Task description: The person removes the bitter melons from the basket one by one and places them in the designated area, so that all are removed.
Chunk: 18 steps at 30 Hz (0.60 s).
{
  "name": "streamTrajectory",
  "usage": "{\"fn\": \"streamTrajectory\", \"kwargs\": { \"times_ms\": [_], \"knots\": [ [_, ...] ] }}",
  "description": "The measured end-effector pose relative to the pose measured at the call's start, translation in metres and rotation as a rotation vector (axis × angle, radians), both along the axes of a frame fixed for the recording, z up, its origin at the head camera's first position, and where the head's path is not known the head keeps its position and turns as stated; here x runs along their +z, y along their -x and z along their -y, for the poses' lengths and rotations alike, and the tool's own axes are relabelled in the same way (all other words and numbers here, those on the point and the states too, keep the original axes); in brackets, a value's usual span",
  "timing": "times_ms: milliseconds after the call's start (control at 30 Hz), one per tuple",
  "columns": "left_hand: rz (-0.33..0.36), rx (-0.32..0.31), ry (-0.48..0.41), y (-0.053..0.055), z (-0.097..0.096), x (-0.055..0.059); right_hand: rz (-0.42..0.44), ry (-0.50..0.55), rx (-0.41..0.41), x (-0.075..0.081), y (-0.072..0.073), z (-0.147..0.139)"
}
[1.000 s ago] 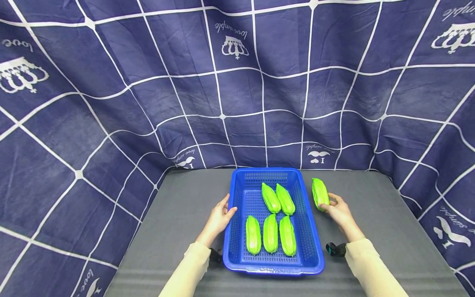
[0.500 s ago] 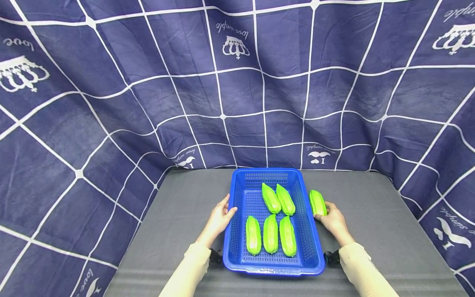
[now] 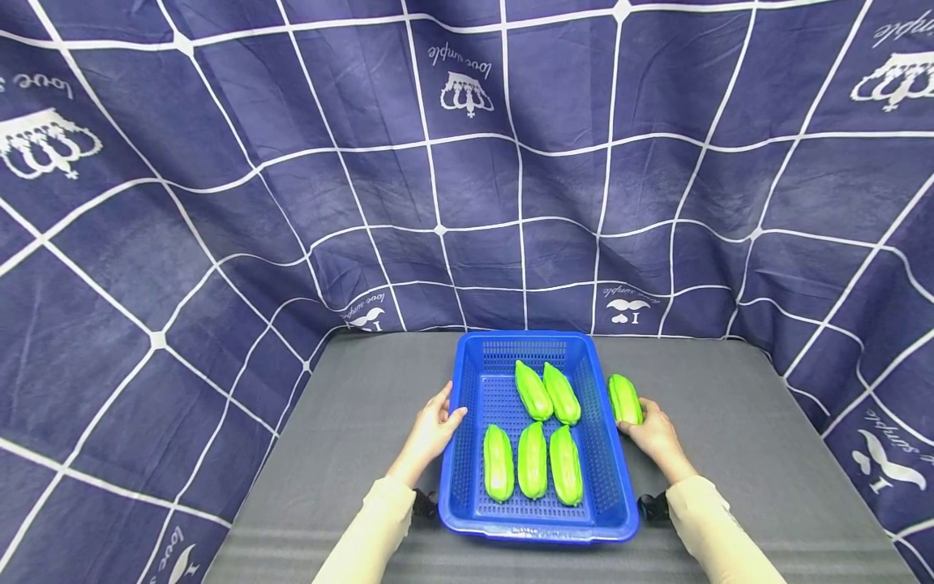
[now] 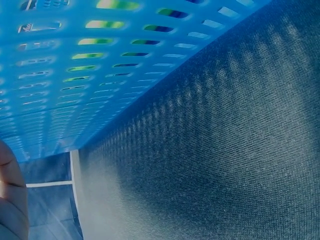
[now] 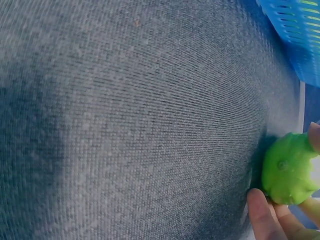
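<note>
A blue plastic basket (image 3: 620, 487) with perforated walls holds several bright green, ridged, gourd-like vegetables, one of them the front-left gourd (image 3: 499, 464). My left hand (image 3: 430, 430) grips the basket's left rim, thumb over the edge and fingers along the outside. Just outside the right wall, my right hand (image 3: 654, 431) holds another green gourd (image 3: 623, 397) by its near end, thumb on one side and fingers on the other. In the right wrist view this gourd's rounded end (image 5: 282, 170) shows between thumb and fingers, low over or on the cloth; contact cannot be told.
Dark grey cloth covers the table (image 3: 730, 422) on both sides of the basket. A navy curtain (image 3: 554, 186) with white lines hangs behind and at the sides. Dark wrist devices sit at both cuffs, the right device (image 3: 652, 507) close to the basket wall.
Over the first half second, my right hand brought its gourd nearer to me and closer to the basket's right wall. Since then it has stayed there. My left hand has kept its place.
</note>
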State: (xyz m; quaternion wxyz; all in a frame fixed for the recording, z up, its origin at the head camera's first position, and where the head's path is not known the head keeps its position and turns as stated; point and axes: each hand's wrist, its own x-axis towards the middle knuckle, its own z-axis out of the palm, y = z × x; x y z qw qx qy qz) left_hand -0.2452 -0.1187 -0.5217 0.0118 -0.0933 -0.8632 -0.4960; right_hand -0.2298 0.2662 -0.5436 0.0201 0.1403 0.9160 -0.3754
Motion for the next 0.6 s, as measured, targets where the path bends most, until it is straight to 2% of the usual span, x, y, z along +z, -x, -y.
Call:
{"fn": "streamTrajectory", "kwargs": {
  "times_ms": [200,400,500,600],
  "knots": [
    [0.008,0.010,0.015,-0.001,0.000,0.000,-0.003,-0.003,0.023,0.000,0.001,-0.003],
    [-0.004,0.009,0.026,-0.002,0.000,0.000,0.047,0.019,0.039,0.005,0.001,-0.007],
    [-0.001,0.009,0.020,-0.001,0.000,0.000,0.050,0.010,0.042,0.012,0.003,-0.007],
    [-0.001,0.009,0.019,-0.001,0.000,0.000,0.031,0.006,0.047,0.028,0.007,-0.006]
  ]
}}
